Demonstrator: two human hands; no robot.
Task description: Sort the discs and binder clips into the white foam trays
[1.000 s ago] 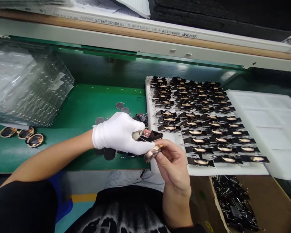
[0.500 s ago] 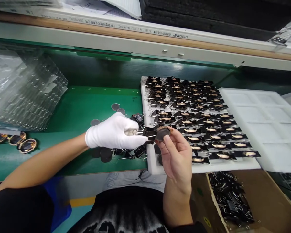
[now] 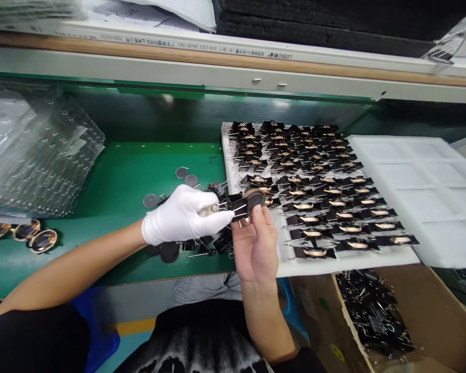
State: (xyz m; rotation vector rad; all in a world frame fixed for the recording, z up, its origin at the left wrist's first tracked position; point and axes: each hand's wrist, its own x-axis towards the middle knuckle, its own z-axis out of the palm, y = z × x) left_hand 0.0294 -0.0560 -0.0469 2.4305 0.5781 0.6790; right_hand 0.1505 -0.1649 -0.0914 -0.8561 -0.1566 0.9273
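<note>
My left hand, in a white glove, pinches the wire handles of a black binder clip in front of me. The clip's black body points right, against a dark round disc with a brownish piece along its upper edge. Bare and palm up, my right hand has its thumb and fingers on the lower edge of that disc. Beneath the gloved hand are loose binder clips and dark discs on the green table.
A white foam tray right of my hands bears rows of black clips with gold-coloured pieces. Farther right is another foam tray. A cardboard box holds clips. Left are stacked clear plastic trays and sunglasses.
My right hand has shifted left and turned its palm up more, still at the disc. The disc and clip moved slightly left and up. My left hand keeps its pinch.
</note>
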